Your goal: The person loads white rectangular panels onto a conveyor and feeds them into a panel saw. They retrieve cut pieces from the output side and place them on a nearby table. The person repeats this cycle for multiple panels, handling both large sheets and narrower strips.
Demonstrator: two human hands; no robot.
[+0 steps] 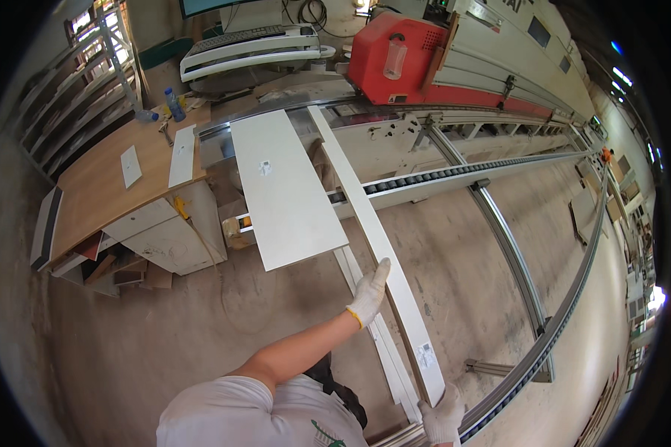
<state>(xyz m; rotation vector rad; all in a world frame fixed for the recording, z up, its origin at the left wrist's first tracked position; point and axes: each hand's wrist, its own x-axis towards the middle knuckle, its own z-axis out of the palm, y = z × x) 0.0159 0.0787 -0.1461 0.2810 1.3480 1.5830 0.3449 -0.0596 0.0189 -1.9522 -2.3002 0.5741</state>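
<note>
A: Item one, please. What do I log for the hands?

B: From my feed, the left hand, in a white knit glove with a yellow cuff, lies flat with its fingers stretched along the left edge of a long narrow white board strip. It is pressed against the strip, not wrapped round it. The right hand, gloved the same, sits at the strip's near end at the bottom of my view, fingers curled under and about that end.

A: Location of the strip?

B: It runs from the right hand up and leftward, its far end resting near the infeed of the red and beige edge-banding machine. It crosses the black roller conveyor rail. A small pale label shows near the held end.

A: Item two?

B: A wide white rectangular panel, lying just left of the strip, its far end on the machine's grey table and its near end overhanging the concrete floor.

A: Surroundings?

B: A wood-topped bench at left, bearing two small white panel pieces and blue plastic bottles. Metal shelving stands beyond it. A curved grey metal track sweeps along the right.
</note>
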